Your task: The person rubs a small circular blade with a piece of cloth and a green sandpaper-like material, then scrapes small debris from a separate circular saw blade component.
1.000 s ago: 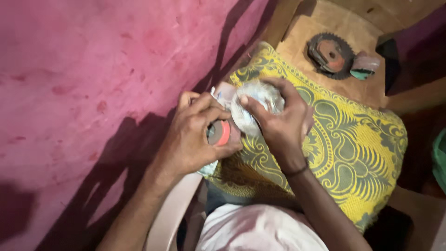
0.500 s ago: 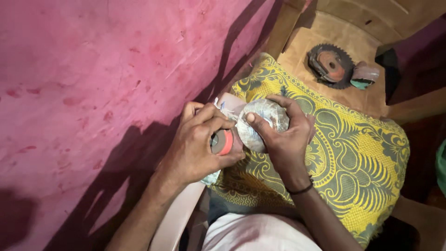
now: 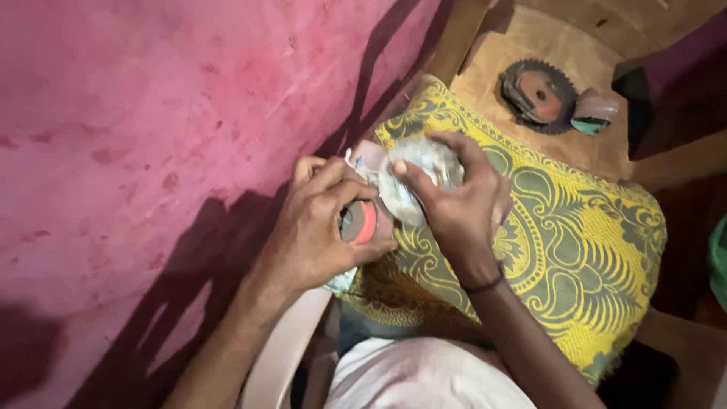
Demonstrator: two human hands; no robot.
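Far left of both hands: a pink wall (image 3: 136,113), mottled with darker red spots, crossed by dark shadows of arms.

Next, the left hand (image 3: 318,227), fingers curled and closed around a small round reel (image 3: 360,222) with an orange-red rim and a dark centre, thumb underneath, index finger arched over the top. Hand pressed close against the right one, knuckles toward the wall. Below the left wrist, a pale plastic chair arm (image 3: 284,356), partly hidden by the forearm.

Between the two hands, a crumpled whitish plastic wrap (image 3: 413,178), translucent, bunched into a lump just above and to the right of the reel, touching it. Whether something lies inside the wrap: cannot tell.

Then the right hand (image 3: 462,204), cupped over the wrap, thumb pressing on its left face, other fingers bent round its top and far side; a firm pinch, not spread. A dark band (image 3: 485,286) around the right wrist.

Under and to the right of the right hand, a yellow patterned cloth (image 3: 575,250) with dark green swirls, draped over the lap. Below both forearms, a patch of white garment (image 3: 424,375).

Well beyond the right hand, up and to the right, a wooden surface (image 3: 500,68) bearing a dark toothed disc (image 3: 539,95) with a rusty red centre, and just beside that disc a small bundle in clear plastic (image 3: 593,111) with a green end.
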